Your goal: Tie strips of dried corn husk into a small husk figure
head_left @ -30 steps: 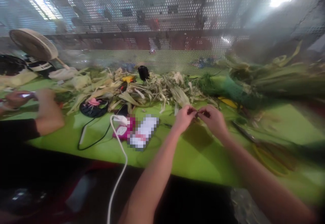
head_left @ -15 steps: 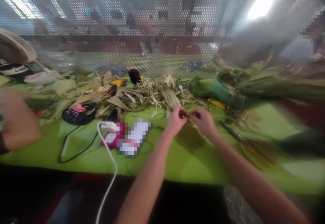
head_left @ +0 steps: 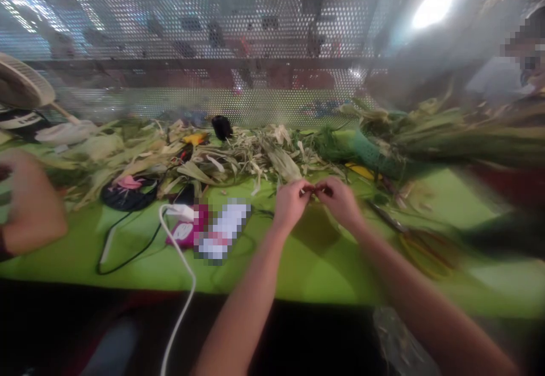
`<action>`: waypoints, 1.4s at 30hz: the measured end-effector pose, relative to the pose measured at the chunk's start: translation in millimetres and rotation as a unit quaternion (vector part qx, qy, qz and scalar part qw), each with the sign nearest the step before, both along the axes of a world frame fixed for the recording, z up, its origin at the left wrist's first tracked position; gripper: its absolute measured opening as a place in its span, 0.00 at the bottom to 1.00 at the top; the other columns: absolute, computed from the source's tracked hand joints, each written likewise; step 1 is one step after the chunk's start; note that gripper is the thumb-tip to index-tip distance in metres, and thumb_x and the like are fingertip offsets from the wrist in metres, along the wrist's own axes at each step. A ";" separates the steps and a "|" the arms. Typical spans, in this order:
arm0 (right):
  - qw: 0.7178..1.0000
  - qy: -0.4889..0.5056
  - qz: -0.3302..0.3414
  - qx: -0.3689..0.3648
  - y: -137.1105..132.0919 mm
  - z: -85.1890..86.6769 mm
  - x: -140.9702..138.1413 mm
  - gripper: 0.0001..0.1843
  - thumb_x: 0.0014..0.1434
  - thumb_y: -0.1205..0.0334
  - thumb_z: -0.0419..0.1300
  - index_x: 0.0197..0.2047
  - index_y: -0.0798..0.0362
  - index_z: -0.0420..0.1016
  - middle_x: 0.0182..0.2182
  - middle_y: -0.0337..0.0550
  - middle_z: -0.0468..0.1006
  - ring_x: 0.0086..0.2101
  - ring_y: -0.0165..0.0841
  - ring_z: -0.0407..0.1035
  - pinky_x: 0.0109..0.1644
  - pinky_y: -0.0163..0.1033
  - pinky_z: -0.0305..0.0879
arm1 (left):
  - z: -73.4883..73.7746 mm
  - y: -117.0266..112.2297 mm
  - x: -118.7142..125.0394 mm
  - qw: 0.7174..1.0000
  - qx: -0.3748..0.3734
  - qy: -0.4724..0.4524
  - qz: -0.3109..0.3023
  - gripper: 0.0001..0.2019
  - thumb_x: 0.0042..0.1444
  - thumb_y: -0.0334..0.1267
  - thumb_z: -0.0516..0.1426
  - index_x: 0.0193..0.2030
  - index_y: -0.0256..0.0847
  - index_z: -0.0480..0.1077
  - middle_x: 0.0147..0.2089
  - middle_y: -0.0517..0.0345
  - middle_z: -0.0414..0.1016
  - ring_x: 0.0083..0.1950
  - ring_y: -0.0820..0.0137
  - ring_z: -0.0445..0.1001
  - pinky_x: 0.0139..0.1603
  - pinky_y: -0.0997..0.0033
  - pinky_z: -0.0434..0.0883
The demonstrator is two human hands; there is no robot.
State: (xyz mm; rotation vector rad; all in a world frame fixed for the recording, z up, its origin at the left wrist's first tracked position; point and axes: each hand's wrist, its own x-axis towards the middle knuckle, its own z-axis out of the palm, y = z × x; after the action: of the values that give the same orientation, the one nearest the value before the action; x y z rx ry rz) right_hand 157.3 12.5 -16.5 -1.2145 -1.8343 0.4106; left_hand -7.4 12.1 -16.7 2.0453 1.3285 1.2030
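My left hand point(head_left: 290, 201) and my right hand point(head_left: 339, 199) meet above the green table point(head_left: 315, 262), fingertips pinched together on a small dark piece between them that I cannot make out. Just behind them lies a heap of dry husk strips point(head_left: 238, 157). Both forearms reach in from the bottom edge.
A white cable point(head_left: 181, 285) runs to a pink device point(head_left: 187, 229) left of my hands. A black round object point(head_left: 128, 191) and a fan point(head_left: 21, 86) lie further left. A co-worker's hand point(head_left: 25, 203) is at the left edge. Scissors point(head_left: 409, 237) and green stalks point(head_left: 426, 143) lie at right.
My hands have stayed pinched together and shifted slightly left in view as the camera turned right. The co-worker's hand moved toward the left edge.
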 end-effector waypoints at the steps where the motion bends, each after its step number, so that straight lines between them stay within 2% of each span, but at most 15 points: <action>1: 1.000 -0.008 0.000 0.004 -0.7 0.8 0.1 0.03 0.55 0.67 0.58 0.33 0.52 0.73 0.33 0.43 0.72 0.33 0.34 0.67 0.37 0.38 0.62 | -0.4 0.2 -0.5 1.000 0.000 0.006 0.000 0.05 0.56 0.30 0.59 0.38 0.42 0.76 0.38 0.57 0.80 0.36 0.70 0.74 0.44 0.70 0.68; 4: 0.999 -0.042 0.000 0.012 -3.0 4.0 0.1 0.03 0.57 0.67 0.58 0.33 0.52 0.72 0.35 0.44 0.72 0.33 0.34 0.67 0.38 0.38 0.62 | -1.7 1.3 -1.7 1.000 0.006 0.009 -0.007 0.05 0.57 0.30 0.58 0.38 0.41 0.75 0.39 0.55 0.79 0.38 0.68 0.74 0.45 0.69 0.68; 8: 0.997 -0.077 0.013 0.019 -4.5 6.6 -0.1 0.03 0.59 0.67 0.56 0.36 0.51 0.70 0.39 0.47 0.73 0.39 0.38 0.68 0.42 0.41 0.63 | -4.4 4.5 -2.0 1.000 -0.006 -0.024 -0.017 0.04 0.56 0.28 0.58 0.36 0.38 0.74 0.40 0.52 0.74 0.41 0.68 0.72 0.47 0.68 0.68; 14: 0.998 -0.054 0.025 0.009 1.0 1.2 2.1 0.03 0.59 0.67 0.55 0.35 0.51 0.68 0.38 0.47 0.72 0.40 0.39 0.66 0.43 0.41 0.62 | -11.9 10.5 -2.9 0.980 -0.122 -0.139 -0.067 0.01 0.56 0.30 0.59 0.36 0.37 0.72 0.38 0.56 0.71 0.41 0.70 0.70 0.49 0.69 0.68; 17: 0.999 -0.012 0.027 -0.011 6.1 -3.7 3.7 0.01 0.58 0.64 0.56 0.34 0.51 0.69 0.36 0.44 0.71 0.38 0.37 0.66 0.43 0.40 0.62 | -14.4 11.2 -4.1 0.971 -0.151 -0.162 -0.085 0.03 0.56 0.32 0.59 0.38 0.37 0.72 0.38 0.56 0.72 0.41 0.71 0.70 0.50 0.68 0.68; 22: 0.992 0.087 0.034 -0.081 11.9 -9.4 3.9 0.06 0.55 0.59 0.59 0.31 0.52 0.71 0.32 0.41 0.72 0.35 0.34 0.65 0.41 0.39 0.61 | -12.4 9.2 -3.5 0.983 -0.090 -0.142 -0.069 0.04 0.55 0.31 0.60 0.37 0.37 0.72 0.40 0.55 0.71 0.42 0.70 0.71 0.49 0.69 0.68; 28: 0.952 0.216 0.062 -0.206 8.6 -5.9 0.8 0.13 0.50 0.53 0.63 0.33 0.54 0.72 0.27 0.37 0.71 0.28 0.29 0.63 0.35 0.36 0.60 | -2.9 3.7 -1.5 0.992 -0.040 -0.111 -0.052 0.03 0.55 0.31 0.60 0.37 0.38 0.72 0.37 0.56 0.74 0.40 0.70 0.72 0.45 0.70 0.69; 34: 0.945 0.233 0.062 -0.222 6.6 -0.5 0.9 0.16 0.48 0.50 0.65 0.32 0.54 0.72 0.26 0.36 0.71 0.27 0.28 0.63 0.33 0.36 0.59 | 3.7 0.0 -1.8 0.995 0.015 -0.074 -0.058 0.05 0.57 0.31 0.58 0.39 0.41 0.75 0.39 0.55 0.76 0.39 0.70 0.73 0.44 0.71 0.69; 37: 0.943 0.229 0.068 -0.231 5.3 1.5 0.7 0.15 0.48 0.51 0.65 0.32 0.54 0.72 0.25 0.36 0.71 0.27 0.28 0.63 0.33 0.35 0.60 | 5.4 -1.7 -1.7 0.997 0.031 -0.050 -0.041 0.04 0.58 0.33 0.58 0.38 0.41 0.75 0.39 0.54 0.77 0.40 0.69 0.74 0.47 0.68 0.69; 42: 0.943 0.230 0.059 -0.232 4.3 1.9 -0.5 0.15 0.48 0.52 0.66 0.32 0.54 0.73 0.25 0.36 0.72 0.27 0.28 0.63 0.33 0.36 0.61 | 4.5 -2.4 -0.9 0.998 0.018 -0.056 -0.027 0.04 0.59 0.34 0.57 0.37 0.40 0.73 0.39 0.54 0.77 0.39 0.69 0.73 0.46 0.68 0.68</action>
State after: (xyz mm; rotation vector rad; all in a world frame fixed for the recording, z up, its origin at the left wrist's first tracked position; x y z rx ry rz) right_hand 156.8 16.7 -14.6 -1.1823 -1.4424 1.1449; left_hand -8.3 9.7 -12.2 1.9942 1.2002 1.3044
